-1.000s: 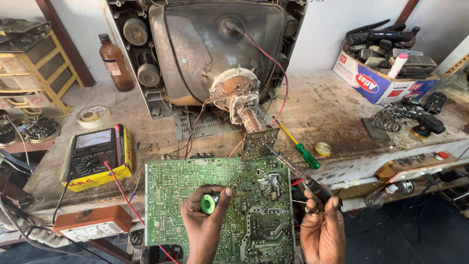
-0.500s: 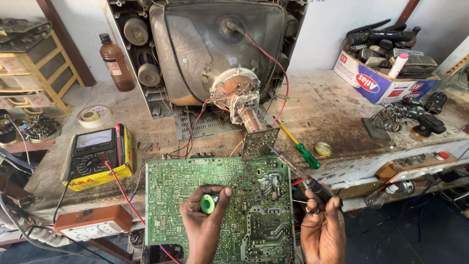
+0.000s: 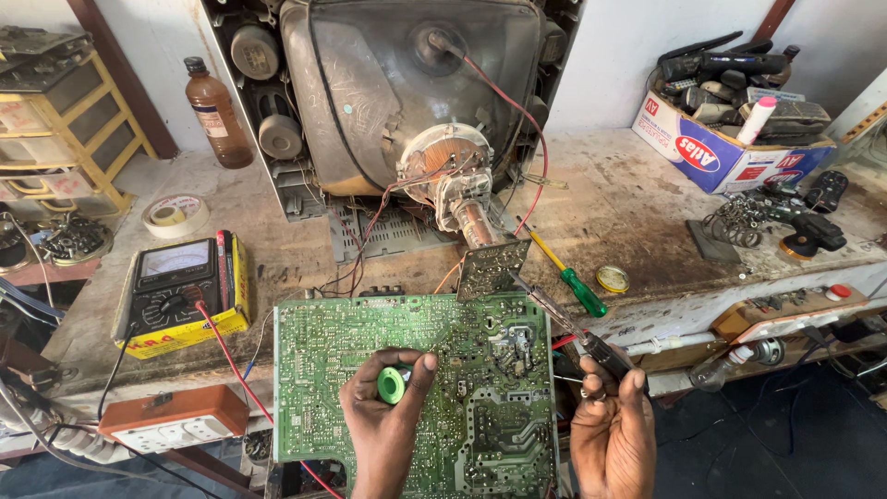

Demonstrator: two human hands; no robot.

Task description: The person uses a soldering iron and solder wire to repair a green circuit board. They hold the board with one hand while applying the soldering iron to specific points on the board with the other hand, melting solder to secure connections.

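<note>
Nothing has shifted: our left hand (image 3: 388, 420) still pinches the green spool (image 3: 392, 384) on the circuit board (image 3: 314, 370) at lower centre; our right hand (image 3: 612, 430) still grips the soldering iron (image 3: 568, 323), so work pauses.

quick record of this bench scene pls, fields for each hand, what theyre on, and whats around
left hand: left hand pinches a small green spool over the board
right hand: right hand grips a soldering iron, tip aimed at the board's upper right
work surface: green circuit board, solder side up, at the bench's front edge
behind: opened tube television with wires running down to the board
left of board: yellow meter, tape roll, brown bottle
right of board: green-handled screwdriver, cardboard box of remotes
</note>
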